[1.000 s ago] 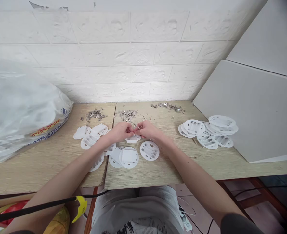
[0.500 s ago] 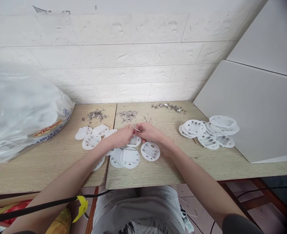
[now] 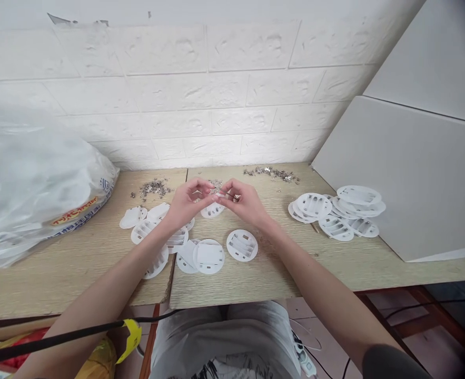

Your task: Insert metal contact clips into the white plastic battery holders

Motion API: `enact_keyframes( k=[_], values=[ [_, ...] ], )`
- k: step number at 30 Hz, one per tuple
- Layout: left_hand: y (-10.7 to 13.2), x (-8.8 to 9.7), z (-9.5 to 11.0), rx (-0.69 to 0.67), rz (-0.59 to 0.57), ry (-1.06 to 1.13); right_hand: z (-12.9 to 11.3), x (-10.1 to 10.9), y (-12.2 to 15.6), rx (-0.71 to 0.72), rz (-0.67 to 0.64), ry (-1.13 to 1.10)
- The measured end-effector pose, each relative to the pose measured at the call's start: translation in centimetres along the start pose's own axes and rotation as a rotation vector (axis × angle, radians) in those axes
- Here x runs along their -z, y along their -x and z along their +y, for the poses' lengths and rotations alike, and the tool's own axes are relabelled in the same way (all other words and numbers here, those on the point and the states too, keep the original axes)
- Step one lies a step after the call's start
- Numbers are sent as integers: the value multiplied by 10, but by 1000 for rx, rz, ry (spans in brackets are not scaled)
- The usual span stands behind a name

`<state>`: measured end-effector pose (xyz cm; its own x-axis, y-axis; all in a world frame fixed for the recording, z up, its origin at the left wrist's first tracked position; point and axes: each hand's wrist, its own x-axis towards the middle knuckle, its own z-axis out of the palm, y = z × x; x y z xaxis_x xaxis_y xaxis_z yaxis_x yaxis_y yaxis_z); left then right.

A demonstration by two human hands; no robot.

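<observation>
My left hand point(image 3: 190, 201) and my right hand point(image 3: 245, 202) meet over the middle of the table, thumbs and index fingers pinched together at the tips. Whatever lies between the fingertips is too small to make out. Just beneath them is a round white plastic battery holder point(image 3: 212, 210), partly covered by the fingers. Behind the hands shows part of a heap of tiny metal pieces point(image 3: 215, 184). Closer to my body lie a single battery holder point(image 3: 242, 245) with open slots and another holder point(image 3: 209, 257) with a flat white face upward.
More white holders lie left point(image 3: 141, 230) and in a stack at right point(image 3: 359, 196). Small metal parts form heaps at back left point(image 3: 155, 188) and back right point(image 3: 274, 173). A large plastic bag point(image 3: 38, 184) bulges over the left side; a grey panel point(image 3: 409, 179) leans at right.
Both hands have moved slightly away from my body, with their fingers now more arched. The thin metal rod seen at the fingertips no longer shows. Holders under my left hand are more exposed.
</observation>
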<state>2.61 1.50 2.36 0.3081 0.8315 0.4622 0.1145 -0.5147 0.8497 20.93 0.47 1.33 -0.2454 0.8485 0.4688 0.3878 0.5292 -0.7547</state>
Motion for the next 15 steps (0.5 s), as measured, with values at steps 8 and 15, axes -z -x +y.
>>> enact_keyframes(
  k=[8, 15],
  values=[
    [1, 6, -2, -336, -99, -343, 6, -1, 5, 328, -13, 512],
    [4, 5, -1, -312, -86, -540, 2, 1, 6, 235, -57, 562]
  ],
)
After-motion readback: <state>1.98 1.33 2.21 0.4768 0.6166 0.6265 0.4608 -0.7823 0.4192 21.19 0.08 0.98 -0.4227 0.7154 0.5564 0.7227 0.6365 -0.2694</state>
